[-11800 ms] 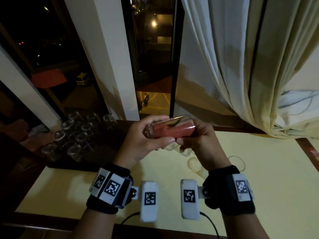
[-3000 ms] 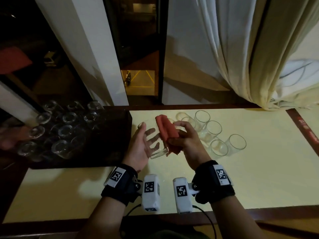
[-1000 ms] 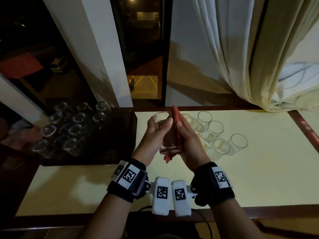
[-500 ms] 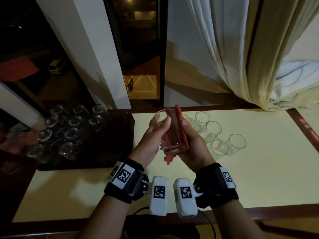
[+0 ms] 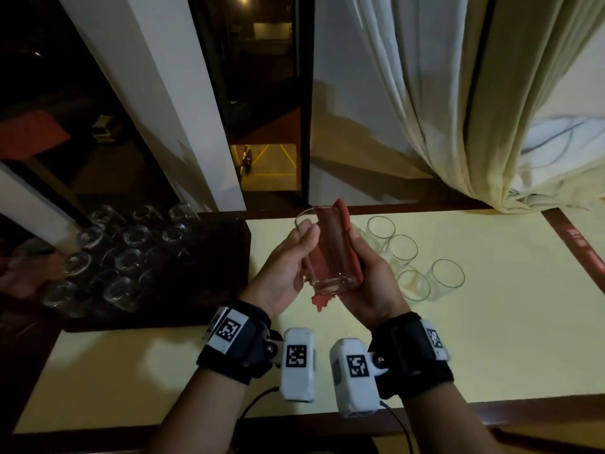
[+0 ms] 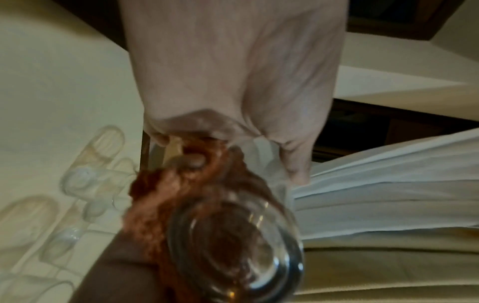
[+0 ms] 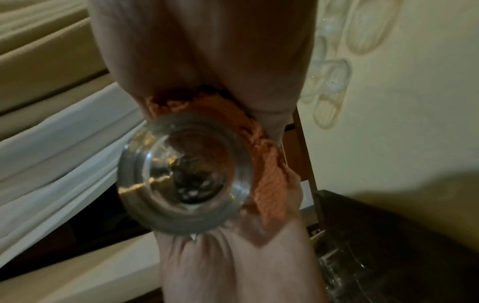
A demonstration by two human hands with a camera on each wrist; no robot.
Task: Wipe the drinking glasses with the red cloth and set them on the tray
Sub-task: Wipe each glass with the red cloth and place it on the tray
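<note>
Since three seconds ago, when the glass (image 5: 327, 250) lay tipped low over the table in an opened left hand (image 5: 284, 273) and the red cloth (image 5: 352, 244) was bunched in the right hand (image 5: 370, 283), both hands have lifted it, and it now stands nearly upright between them, mouth slightly away from the person. Left fingers and thumb curl round its near-left wall, the thumb close to the rim. On the other side the right hand presses the cloth flat against the glass, fingers wrapped behind it; a ragged cloth end hangs below the base, just above the yellow table (image 5: 491, 339). Just right of the right hand, four more unwiped glasses (image 5: 402, 250) stand clustered mouth-up on the table, and the raised glass and right hand hide whatever stands nearest them. To the left of the left hand, apart from it, sits the dark tray (image 5: 209, 290) carrying many glasses (image 5: 131, 257); it is so dim that their count and which way up they stand cannot be made out. Beyond the hands are a dark window and a pale curtain (image 5: 458, 109) bunched on the sill to the right. The left wrist view is blurred, showing only the thick glass base with cloth beside it; the right wrist view shows the base ringed by cloth, with the fingertips out of sight.
</note>
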